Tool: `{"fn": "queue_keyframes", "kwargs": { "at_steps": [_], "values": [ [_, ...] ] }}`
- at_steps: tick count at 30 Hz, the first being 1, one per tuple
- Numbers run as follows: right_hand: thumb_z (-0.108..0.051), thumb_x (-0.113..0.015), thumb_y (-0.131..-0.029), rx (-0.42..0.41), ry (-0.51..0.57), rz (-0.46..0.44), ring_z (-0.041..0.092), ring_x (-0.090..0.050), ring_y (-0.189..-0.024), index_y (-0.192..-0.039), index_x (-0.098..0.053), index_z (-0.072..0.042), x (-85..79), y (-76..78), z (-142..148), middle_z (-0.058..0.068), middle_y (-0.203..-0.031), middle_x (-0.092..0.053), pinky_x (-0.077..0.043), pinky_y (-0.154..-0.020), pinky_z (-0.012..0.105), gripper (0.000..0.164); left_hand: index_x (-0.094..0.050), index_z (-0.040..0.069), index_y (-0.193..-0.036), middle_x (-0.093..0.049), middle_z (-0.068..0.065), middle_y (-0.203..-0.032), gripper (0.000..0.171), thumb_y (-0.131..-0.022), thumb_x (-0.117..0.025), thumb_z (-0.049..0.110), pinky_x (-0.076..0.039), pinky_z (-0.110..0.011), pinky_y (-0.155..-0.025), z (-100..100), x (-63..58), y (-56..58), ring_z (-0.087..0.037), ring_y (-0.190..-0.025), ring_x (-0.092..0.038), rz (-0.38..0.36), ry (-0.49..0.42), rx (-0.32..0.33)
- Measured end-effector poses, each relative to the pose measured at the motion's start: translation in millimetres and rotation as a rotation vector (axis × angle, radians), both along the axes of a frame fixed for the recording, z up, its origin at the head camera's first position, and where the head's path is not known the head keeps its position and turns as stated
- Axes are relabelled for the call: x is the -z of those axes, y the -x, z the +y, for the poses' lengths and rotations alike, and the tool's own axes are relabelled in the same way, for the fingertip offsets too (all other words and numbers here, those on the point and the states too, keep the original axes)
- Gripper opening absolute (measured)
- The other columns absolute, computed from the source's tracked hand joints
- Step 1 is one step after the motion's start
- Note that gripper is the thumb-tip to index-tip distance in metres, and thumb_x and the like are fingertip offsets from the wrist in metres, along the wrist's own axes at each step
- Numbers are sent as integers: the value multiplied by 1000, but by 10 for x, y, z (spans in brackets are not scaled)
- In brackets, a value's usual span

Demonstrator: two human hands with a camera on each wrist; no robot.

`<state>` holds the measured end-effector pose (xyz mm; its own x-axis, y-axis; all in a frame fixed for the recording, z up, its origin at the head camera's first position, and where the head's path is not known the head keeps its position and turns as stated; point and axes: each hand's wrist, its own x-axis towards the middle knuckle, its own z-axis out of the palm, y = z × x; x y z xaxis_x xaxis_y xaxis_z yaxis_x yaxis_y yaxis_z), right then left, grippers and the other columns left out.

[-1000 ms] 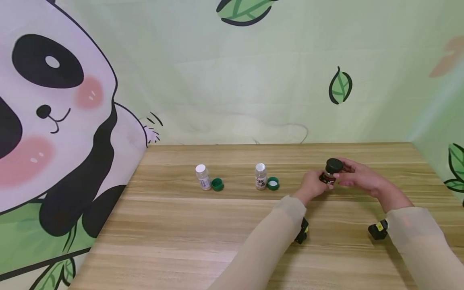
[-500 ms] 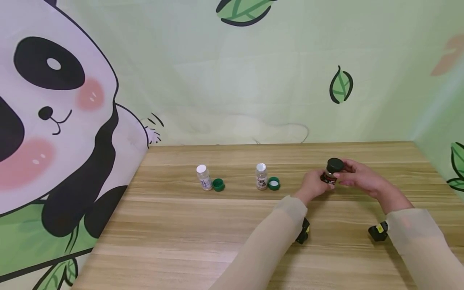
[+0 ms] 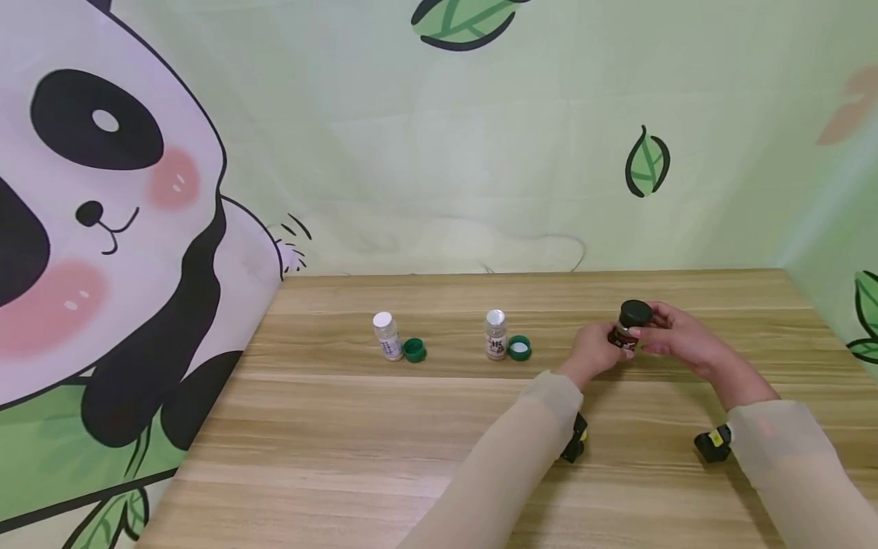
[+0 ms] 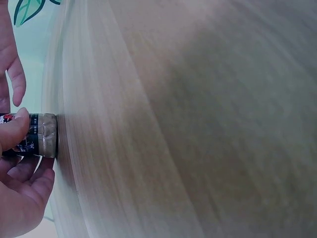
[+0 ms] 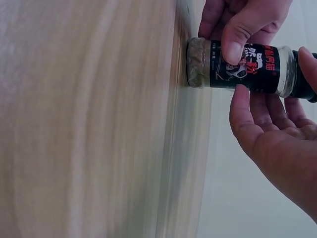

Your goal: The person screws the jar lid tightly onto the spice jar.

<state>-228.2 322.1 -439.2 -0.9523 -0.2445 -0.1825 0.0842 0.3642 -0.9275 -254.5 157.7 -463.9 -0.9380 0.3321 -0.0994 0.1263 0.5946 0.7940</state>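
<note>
while the left hand (image 3: 594,352) pinches the jar (image 5: 270,74) low down, thumb across its dark label and fingers behind, the right hand (image 3: 686,339) has its thumb against the black cap (image 3: 636,311) and its fingers curved round the far side, a light pinch by the look of it. the jar sits between both grips, close to upright, its clear base just below the left thumb, on the table (image 3: 384,435) or barely above it; i cannot tell which. it should handle as stiff and fairly light, the clear wall probably glass, so smooth, a bit slippery and breakable if knocked. the label looks the surest place for the left hold; for the right, the cap's rim, just above the left hand, rather than the bare neck under it.
</note>
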Motion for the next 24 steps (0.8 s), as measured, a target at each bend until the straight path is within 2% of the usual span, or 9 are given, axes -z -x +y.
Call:
{"fn": "queue_keyframes", "kwargs": {
  "at_steps": [2,5,13,24],
  "values": [
    [-17,-55,-106,7,-2,-2,-15,-55,-100,-148,-26,11,6,-3,-9,30,-149,-43,-56,-88,22,58,-74,3,-110,-78,-8,-106,28,-85,-83,12,-46,-14,-75,-1,-6,-5,-8,-81,-57,-4,-3,0],
    [-18,-54,-106,16,2,-5,-16,-54,-99,-149,-23,12,14,-3,-23,39,-156,-31,-55,-87,20,61,-74,3,-110,-78,-8,-107,28,-85,-83,12,-46,-14,-76,-4,-15,-9,-8,-82,-57,-13,-10,2],
    [-19,-54,-106,42,-7,3,-17,-53,-98,-149,-23,12,21,-7,-46,40,-157,-30,-55,-86,19,62,-74,5,-113,-78,-7,-110,29,-86,-82,14,-49,-15,-84,-15,-30,-5,-9,-89,-61,-26,-2,7],
    [-19,-57,-105,79,-35,26,-18,-53,-95,-147,-25,14,4,-18,-97,40,-153,-35,-55,-84,18,63,-74,6,-114,-77,-6,-112,30,-86,-82,15,-49,-15,-85,-10,-25,2,-10,-94,-64,-5,30,18]
  ]
}}
